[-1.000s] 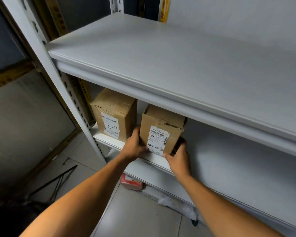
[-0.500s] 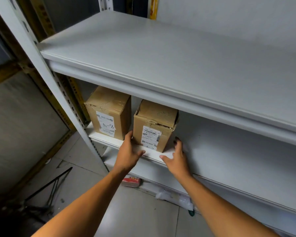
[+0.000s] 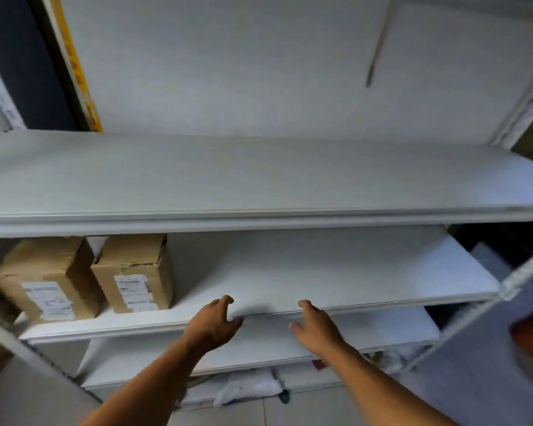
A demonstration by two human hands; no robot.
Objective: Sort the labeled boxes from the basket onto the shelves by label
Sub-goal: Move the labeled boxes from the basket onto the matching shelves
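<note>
my left hand [image 3: 211, 325] and right hand [image 3: 316, 329] hang loose and hold nothing, before the middle shelf [image 3: 320, 281]; two boxes [image 3: 136, 278] stand at its left end.

The single head-worn view looks forward and slightly down at a white shelving unit [image 3: 259, 219] from close range (arm's reach), roughly square-on, with both forearms entering from the bottom edge.

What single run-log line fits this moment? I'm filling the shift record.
left hand: empty, open | right hand: empty, open | two labeled brown cardboard boxes: side by side on white middle shelf
</note>
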